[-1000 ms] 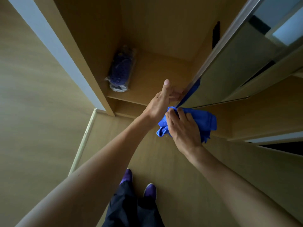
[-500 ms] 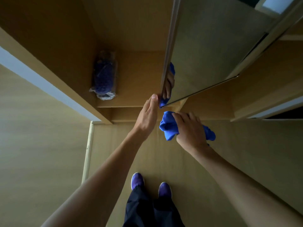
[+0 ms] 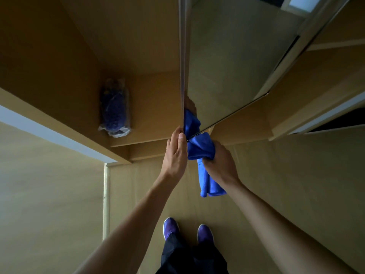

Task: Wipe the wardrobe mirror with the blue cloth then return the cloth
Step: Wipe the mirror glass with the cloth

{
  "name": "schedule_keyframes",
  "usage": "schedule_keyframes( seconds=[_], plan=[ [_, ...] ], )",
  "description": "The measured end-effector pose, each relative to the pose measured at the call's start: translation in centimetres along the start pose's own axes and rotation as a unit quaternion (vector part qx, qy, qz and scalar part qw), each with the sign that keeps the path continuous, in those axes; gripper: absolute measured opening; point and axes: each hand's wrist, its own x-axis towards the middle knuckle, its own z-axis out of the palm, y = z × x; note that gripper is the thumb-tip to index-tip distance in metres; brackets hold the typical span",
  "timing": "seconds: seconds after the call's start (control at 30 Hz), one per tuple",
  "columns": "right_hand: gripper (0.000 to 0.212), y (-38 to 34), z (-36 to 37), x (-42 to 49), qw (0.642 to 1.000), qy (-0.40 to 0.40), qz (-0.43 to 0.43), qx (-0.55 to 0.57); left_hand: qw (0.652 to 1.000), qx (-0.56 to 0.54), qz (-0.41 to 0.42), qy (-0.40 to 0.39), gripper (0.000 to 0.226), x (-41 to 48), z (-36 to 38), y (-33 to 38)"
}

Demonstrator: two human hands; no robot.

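The wardrobe mirror [image 3: 227,62] is a door panel swung out, its thin edge facing me and its lower corner near my hands. My left hand [image 3: 175,153] grips that edge at the bottom corner, thumb on the near side. My right hand [image 3: 222,165] holds the blue cloth [image 3: 200,148] bunched against the mirror's lower corner, with a tail of cloth hanging down below the wrist. The cloth and some fingers are reflected in the glass just above.
Inside the open wardrobe [image 3: 138,46], a plastic-wrapped dark blue bundle [image 3: 115,109] lies on the bottom shelf. A second wardrobe door [image 3: 316,107] stands to the right. My purple shoes [image 3: 170,228] are on the wooden floor below.
The mirror door has swung so its edge now faces me. My left hand has closed on that edge. My right hand has bunched the cloth tighter and a tail now hangs down.
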Motion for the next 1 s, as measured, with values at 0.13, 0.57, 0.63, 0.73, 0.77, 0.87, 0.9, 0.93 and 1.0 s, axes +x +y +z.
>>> schedule_keyframes(
  seconds=[0.13, 0.57, 0.63, 0.73, 0.77, 0.87, 0.9, 0.93, 1.0],
  plan=[
    [0.026, -0.4, 0.2, -0.3, 0.996, -0.026, 0.065, 0.047, 1.0, 0.011, 0.005, 0.007, 0.054, -0.2, -0.1, 0.3],
    [0.042, -0.9, 1.3, -0.4, 0.813, -0.077, 0.287, 0.5, 0.999, 0.013, -0.013, -0.029, 0.053, -1.9, -1.5, -0.5],
    [0.047, -0.8, 1.4, -0.1, 0.795, -0.113, 0.278, 0.527, 0.999, 0.011, -0.034, -0.032, 0.057, -2.1, -1.3, -0.3],
    [0.053, -0.5, 1.6, 0.2, 0.752, -0.17, 0.252, 0.584, 0.998, 0.014, -0.045, -0.029, 0.059, -2.0, -1.2, 0.2],
    [0.053, -0.4, 1.7, 0.4, 0.736, -0.188, 0.241, 0.604, 0.999, 0.019, -0.042, -0.03, 0.059, -1.9, -1.2, 0.4],
    [0.046, -0.3, 2.0, 0.9, 0.693, -0.233, 0.21, 0.649, 0.998, 0.035, -0.034, -0.025, 0.052, -1.7, -0.9, 1.1],
    [0.043, -0.3, 2.1, 1.0, 0.683, -0.241, 0.2, 0.659, 0.998, 0.046, -0.035, -0.021, 0.049, -1.7, -0.8, 1.4],
    [0.039, -0.4, 2.1, 1.2, 0.677, -0.247, 0.195, 0.665, 0.997, 0.059, -0.04, -0.018, 0.047, -1.6, -0.6, 1.7],
    [0.034, -0.3, 2.1, 1.6, 0.67, -0.26, 0.195, 0.667, 0.996, 0.076, -0.053, -0.015, 0.045, -1.0, -0.5, 2.0]
  ],
)
